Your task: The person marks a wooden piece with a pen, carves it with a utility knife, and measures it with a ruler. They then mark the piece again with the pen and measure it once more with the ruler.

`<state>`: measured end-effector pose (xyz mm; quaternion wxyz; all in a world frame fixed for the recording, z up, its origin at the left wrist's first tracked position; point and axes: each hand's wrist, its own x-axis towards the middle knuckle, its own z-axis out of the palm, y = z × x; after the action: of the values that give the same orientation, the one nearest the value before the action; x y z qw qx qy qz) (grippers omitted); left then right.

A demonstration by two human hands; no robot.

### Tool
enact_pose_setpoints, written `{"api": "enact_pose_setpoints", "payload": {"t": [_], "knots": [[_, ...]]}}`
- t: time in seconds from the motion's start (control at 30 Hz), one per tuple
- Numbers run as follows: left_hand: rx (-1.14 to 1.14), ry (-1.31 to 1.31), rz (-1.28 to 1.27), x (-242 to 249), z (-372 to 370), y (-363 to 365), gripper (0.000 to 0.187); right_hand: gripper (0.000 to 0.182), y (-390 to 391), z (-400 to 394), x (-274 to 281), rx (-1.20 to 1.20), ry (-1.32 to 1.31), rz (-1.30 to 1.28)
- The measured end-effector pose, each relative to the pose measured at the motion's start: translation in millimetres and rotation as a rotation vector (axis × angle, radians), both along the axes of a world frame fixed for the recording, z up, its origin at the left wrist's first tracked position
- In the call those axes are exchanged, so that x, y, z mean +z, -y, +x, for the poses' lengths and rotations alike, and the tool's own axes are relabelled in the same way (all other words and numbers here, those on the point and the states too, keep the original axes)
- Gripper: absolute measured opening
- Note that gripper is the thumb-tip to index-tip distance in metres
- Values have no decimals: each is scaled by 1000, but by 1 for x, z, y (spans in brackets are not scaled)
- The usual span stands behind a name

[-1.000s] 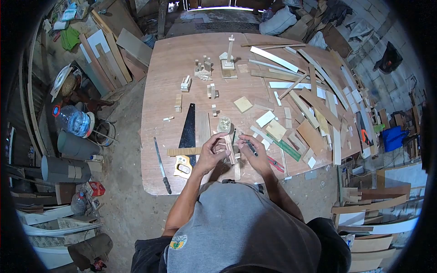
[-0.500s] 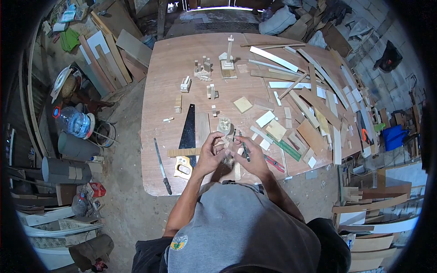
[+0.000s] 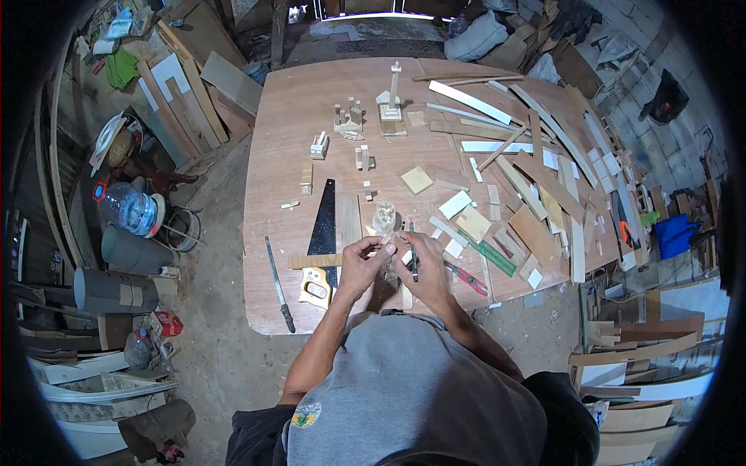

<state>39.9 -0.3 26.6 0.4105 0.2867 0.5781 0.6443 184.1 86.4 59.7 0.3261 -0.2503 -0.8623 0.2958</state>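
Pale wooden piece point(image 3: 396, 241), pinched between left hand point(image 3: 359, 269) and right hand point(image 3: 423, 270), slender dark pen point(image 3: 415, 266) in right hand

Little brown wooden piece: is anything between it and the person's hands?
Nothing visible. The left hand and right hand have fingers at the little wooden piece. The right hand's thin, dark pen sits to its side.

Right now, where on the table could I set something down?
On the table, the far-left corner looks bare, beyond the small wooden blocks; a smaller patch separates the narrow blade from the black-bladed saw. Wood strips crowd the right.
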Motion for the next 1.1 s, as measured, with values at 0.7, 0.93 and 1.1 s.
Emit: {"api": "enact_pose_setpoints", "payload": {"t": [0.7,0.93,1.1], "knots": [[130,-346,28,6,-1,-1,28,40,4,0,-12,44,-158,-411],[120,-408,-73,16,-2,4,27,35,-2,0,-16,44,-206,-730],[127,-472,-79,21,-4,3,28,37,-7,0,-14,48,-193,-712]]}}
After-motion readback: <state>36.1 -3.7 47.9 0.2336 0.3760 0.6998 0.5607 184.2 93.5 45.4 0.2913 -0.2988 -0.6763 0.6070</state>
